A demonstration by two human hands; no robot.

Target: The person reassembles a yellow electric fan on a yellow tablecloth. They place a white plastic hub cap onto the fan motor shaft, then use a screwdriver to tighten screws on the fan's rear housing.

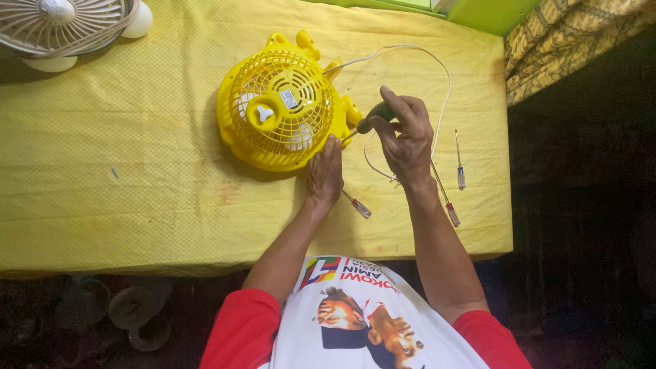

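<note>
Here the right hand (408,140) grips a screwdriver (372,117) beside the yellow fan (280,109); left hand (325,171) rests flat.

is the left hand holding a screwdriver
No, the left hand rests flat against the yellow fan; the right hand grips the screwdriver.

Pale round table fan (65,27): cut off by the top and left edges; only part of its grille and base shows.
Dark-handled screwdriver (376,115): handle mostly buried in the right hand (406,140); tip hidden behind the yellow plastic fan (280,109).
Floor items under the table: too dark to identify.
</note>
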